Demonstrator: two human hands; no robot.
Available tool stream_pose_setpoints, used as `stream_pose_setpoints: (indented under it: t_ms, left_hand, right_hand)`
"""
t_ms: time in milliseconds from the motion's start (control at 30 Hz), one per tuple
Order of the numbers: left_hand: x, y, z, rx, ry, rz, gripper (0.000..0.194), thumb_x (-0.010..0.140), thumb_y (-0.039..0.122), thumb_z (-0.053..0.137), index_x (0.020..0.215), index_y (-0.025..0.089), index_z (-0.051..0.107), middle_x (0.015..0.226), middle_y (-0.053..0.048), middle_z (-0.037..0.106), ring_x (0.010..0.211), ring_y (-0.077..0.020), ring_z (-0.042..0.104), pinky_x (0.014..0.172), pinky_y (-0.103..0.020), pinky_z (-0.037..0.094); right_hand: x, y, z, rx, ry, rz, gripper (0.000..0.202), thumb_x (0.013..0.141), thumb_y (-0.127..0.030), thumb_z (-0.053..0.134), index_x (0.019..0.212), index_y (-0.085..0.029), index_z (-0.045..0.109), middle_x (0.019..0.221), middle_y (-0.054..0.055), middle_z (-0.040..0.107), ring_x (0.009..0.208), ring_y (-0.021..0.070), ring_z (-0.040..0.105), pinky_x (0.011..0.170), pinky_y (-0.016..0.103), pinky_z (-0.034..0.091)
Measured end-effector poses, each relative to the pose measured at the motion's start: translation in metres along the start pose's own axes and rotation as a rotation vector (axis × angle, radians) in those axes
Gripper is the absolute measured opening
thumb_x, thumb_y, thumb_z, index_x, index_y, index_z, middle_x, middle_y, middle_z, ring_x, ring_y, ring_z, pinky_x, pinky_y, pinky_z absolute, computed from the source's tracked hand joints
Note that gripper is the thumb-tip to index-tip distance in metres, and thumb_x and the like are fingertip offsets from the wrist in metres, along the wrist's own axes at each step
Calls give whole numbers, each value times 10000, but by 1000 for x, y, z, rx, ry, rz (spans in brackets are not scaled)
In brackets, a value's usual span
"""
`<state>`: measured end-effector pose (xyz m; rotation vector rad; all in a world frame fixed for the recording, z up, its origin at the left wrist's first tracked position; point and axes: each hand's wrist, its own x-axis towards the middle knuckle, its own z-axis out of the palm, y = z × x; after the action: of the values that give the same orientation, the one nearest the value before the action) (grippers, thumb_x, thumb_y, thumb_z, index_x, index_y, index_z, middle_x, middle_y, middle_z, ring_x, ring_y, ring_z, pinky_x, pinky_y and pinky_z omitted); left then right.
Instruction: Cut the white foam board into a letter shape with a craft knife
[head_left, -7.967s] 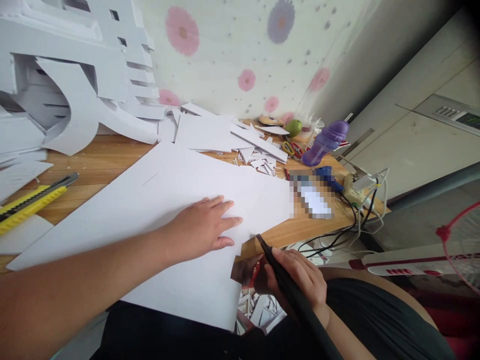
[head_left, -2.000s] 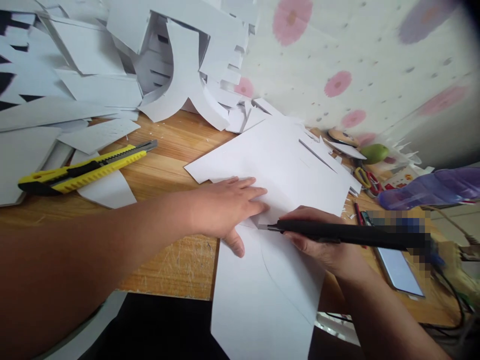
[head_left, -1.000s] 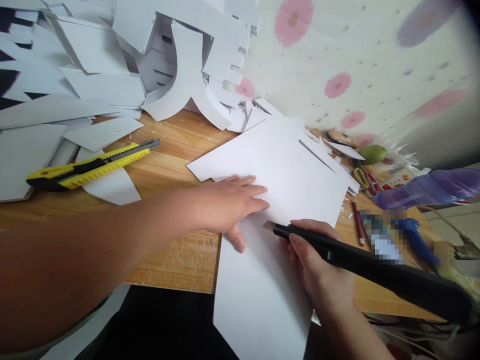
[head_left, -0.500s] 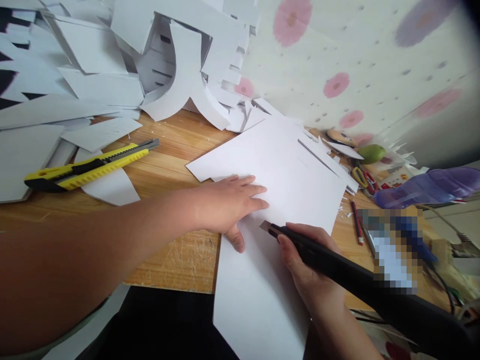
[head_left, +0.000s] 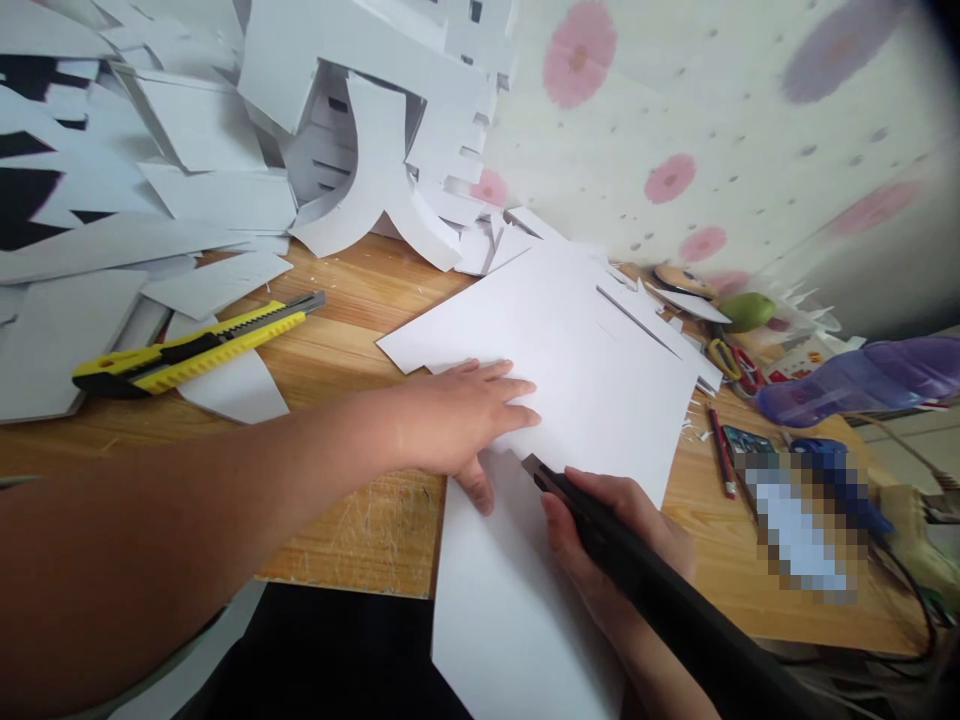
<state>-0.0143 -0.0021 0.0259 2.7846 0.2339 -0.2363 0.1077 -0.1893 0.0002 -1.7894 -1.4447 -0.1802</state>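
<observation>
A large white board [head_left: 592,370] lies on the wooden table [head_left: 360,530], its near part hanging past the front edge. Spread flat on it, my left hand [head_left: 472,420] presses down with the fingers apart. My right hand [head_left: 615,530] grips a black utility knife [head_left: 637,570], whose short blade points at the board just right of my left thumb. Whether the blade tip touches the surface I cannot tell. Further up the board runs a long narrow slit. On the left rests a yellow utility knife [head_left: 202,345] on white offcuts.
White cut pieces [head_left: 217,190] pile up at the back left, beside a slotted white board structure [head_left: 375,170]. To the right are scissors [head_left: 739,365], a red pencil [head_left: 720,450], a purple bottle [head_left: 862,375], a green fruit-like object [head_left: 746,312] and cables. A flowered sheet covers the wall.
The black knife has turned to a steeper angle, its rear end swinging toward me, while its tip stays near the same spot. My left hand keeps its place on the board. The view shifted slightly.
</observation>
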Motion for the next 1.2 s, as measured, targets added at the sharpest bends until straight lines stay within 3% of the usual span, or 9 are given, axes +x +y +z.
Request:
stream_pose_setpoints:
  t_ms: [300, 600, 1000, 1200]
  left_hand:
    - [4, -3, 3, -15, 21, 16, 924, 655, 654, 732, 1442, 281, 422, 1599, -70, 266, 1483, -356, 115, 1169, -552, 169]
    - [5, -1, -1, -2, 10, 16, 999, 591, 681, 762, 1440, 269, 432, 1590, -61, 292, 1472, -378, 148, 1159, -529, 220]
    - [8, -4, 3, 3, 23, 22, 1020, 565, 704, 757, 1434, 276, 438, 1589, -81, 290, 1470, -385, 156, 1149, -576, 211]
    - [6, -3, 1, 12, 15, 30, 1035, 566, 699, 764, 1444, 268, 426, 1591, -88, 284, 1473, -376, 150, 1161, -513, 218]
  right_hand:
    - [-2, -2, -3, -27, -10, -127, 137, 808, -257, 703, 909, -185, 643, 611, -41, 675, 423, 94, 594, 435, 201, 468]
    - [-10, -9, -4, -23, -28, -36, 114, 812, -242, 674, 919, -238, 635, 632, -45, 675, 467, 123, 615, 473, 244, 517]
    - [-17, -11, -10, -72, -7, -109, 127, 819, -221, 666, 935, -225, 615, 632, -32, 686, 456, 118, 617, 469, 231, 531]
    - [-24, -7, -24, -27, -94, -96, 141, 828, -264, 668, 960, -232, 631, 737, 15, 741, 514, 156, 668, 499, 265, 569]
